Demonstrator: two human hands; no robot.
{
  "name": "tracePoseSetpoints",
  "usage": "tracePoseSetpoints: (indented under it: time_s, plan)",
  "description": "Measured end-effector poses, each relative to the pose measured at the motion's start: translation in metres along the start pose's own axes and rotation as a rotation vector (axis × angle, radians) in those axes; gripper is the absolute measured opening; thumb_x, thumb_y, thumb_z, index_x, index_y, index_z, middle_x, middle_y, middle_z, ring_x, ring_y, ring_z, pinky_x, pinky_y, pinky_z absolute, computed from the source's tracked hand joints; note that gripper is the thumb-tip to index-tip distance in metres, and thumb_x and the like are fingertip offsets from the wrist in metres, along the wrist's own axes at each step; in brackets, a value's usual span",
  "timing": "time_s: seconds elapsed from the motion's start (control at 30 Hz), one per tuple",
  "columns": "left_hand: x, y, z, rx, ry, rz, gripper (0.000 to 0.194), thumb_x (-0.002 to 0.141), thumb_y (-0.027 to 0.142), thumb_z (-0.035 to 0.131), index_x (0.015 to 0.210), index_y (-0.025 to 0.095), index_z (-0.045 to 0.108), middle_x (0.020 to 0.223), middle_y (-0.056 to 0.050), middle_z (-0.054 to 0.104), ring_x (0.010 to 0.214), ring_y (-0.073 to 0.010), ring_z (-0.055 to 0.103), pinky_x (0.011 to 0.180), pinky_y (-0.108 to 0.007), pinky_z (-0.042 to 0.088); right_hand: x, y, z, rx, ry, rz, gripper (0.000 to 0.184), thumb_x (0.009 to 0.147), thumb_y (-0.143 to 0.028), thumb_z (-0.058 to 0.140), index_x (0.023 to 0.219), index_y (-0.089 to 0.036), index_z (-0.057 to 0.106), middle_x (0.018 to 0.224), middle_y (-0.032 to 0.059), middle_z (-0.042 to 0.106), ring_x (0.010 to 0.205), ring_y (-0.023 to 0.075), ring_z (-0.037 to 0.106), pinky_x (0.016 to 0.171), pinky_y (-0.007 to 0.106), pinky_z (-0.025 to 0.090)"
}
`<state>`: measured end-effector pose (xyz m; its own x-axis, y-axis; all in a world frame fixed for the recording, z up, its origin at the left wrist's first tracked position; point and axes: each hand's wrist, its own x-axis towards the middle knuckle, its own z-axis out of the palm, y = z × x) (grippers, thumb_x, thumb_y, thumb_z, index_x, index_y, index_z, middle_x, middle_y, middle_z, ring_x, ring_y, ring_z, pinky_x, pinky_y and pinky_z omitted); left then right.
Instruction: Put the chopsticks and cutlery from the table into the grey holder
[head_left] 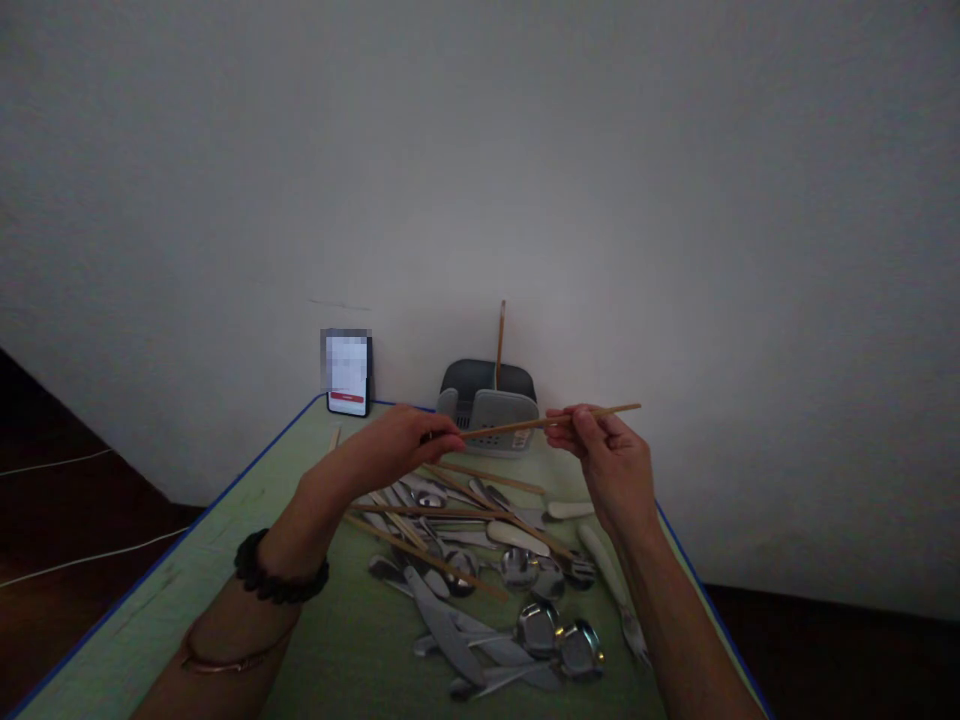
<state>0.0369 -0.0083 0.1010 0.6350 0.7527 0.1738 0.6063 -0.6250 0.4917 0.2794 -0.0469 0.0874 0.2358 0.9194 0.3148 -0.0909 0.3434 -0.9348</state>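
Observation:
A wooden chopstick [517, 426] is stretched nearly level between my two hands above the table. My left hand [397, 440] pinches its left end, and my right hand [604, 455] grips it near the right end, the tip sticking out past the fingers. Behind it stands a grey utensil holder [487, 400] with one chopstick [501, 340] upright in it. Below my hands lies a loose pile of cutlery: several more chopsticks [457, 560], spoons [538, 628], table knives [444, 628] and forks [634, 630], some with white handles.
A phone [348, 375] with a lit screen leans against the wall [637, 200] at the table's back left. The green table [225, 560] has a blue edge and meets the wall at the back. White cables [90, 565] run along the dark floor at left.

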Motion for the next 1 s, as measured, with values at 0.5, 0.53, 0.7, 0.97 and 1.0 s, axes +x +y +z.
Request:
tracePoseSetpoints:
  time_s: [0.5,0.53,0.7,0.97,1.0]
  plan:
    - [0.045,0.003,0.010,-0.035,0.432,0.004,0.022,0.088,0.034,0.056,0.094,0.018,0.070,0.093,-0.004,0.069,0.085,-0.0169,0.062,0.076,-0.028,0.046,0.072,-0.081,0.009,-0.234,0.069,-0.379,0.028,0.082,-0.046,0.061,0.081,-0.018,0.060,0.077,0.0022,0.069,0.053,0.0093,0.064,0.052,0.023,0.057]
    - [0.048,0.000,0.013,-0.040,0.462,-0.002,0.021,0.088,0.033,0.056,0.094,0.019,0.070,0.093,-0.004,0.069,0.087,-0.0171,0.061,0.079,-0.029,0.046,0.079,-0.085,0.010,-0.251,0.079,-0.404,0.029,0.082,-0.047,0.060,0.081,-0.018,0.060,0.076,0.0017,0.068,0.052,0.0089,0.063,0.051,0.022,0.056]
    - [0.059,-0.014,0.025,0.012,0.508,-0.016,0.019,0.089,0.029,0.054,0.090,0.020,0.070,0.092,-0.004,0.068,0.091,-0.0185,0.058,0.087,-0.033,0.045,0.109,-0.100,0.014,-0.349,0.101,-0.549,0.027,0.084,-0.046,0.058,0.079,-0.019,0.057,0.072,-0.0003,0.064,0.048,0.0090,0.061,0.048,0.024,0.054]
    - [0.065,-0.020,0.036,0.039,0.453,-0.013,0.019,0.089,0.029,0.055,0.097,0.018,0.068,0.099,-0.006,0.065,0.096,-0.0196,0.057,0.090,-0.035,0.045,0.139,-0.075,0.034,-0.549,-0.116,-0.465,0.033,0.079,-0.050,0.061,0.076,-0.017,0.058,0.063,-0.0008,0.062,0.043,0.0074,0.058,0.041,0.019,0.049]
    - [0.065,-0.021,0.037,0.036,0.446,-0.005,0.019,0.089,0.028,0.054,0.098,0.018,0.067,0.099,-0.006,0.064,0.096,-0.0194,0.058,0.090,-0.035,0.046,0.142,-0.070,0.036,-0.564,-0.153,-0.440,0.033,0.079,-0.049,0.062,0.075,-0.017,0.058,0.062,-0.0006,0.062,0.043,0.0078,0.058,0.041,0.019,0.049]
